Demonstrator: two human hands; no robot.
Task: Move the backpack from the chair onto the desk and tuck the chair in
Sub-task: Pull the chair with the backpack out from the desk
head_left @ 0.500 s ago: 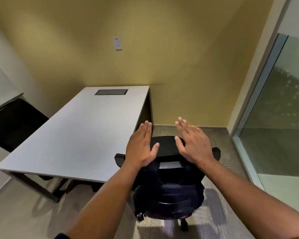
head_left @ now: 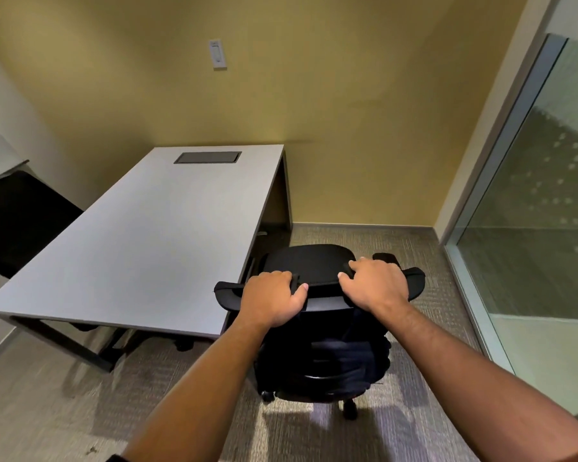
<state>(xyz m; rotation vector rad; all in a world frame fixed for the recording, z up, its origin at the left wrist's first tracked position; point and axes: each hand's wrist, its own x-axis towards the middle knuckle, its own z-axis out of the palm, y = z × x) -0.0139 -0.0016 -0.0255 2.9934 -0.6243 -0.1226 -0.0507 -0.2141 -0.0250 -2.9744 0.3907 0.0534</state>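
Observation:
A black office chair (head_left: 311, 261) stands on the carpet at the near right corner of the grey desk (head_left: 147, 248), its backrest on the far side from me. A dark backpack (head_left: 334, 358) sits on the seat and leans against the backrest. My left hand (head_left: 271, 301) is closed on the backpack's top left, with a strap beside the thumb. My right hand (head_left: 374, 285) is curled over the top right. Exactly what the fingers hold is partly hidden between pack and backrest.
A second black chair (head_left: 24, 221) stands at the desk's far left side. A glass wall (head_left: 531, 228) runs along the right. A dark cable hatch (head_left: 207, 157) is set into the desk's far end. A yellow wall lies behind.
Both hands were flat and open above the chair; now they have dropped and their fingers have curled shut around the top of the backpack.

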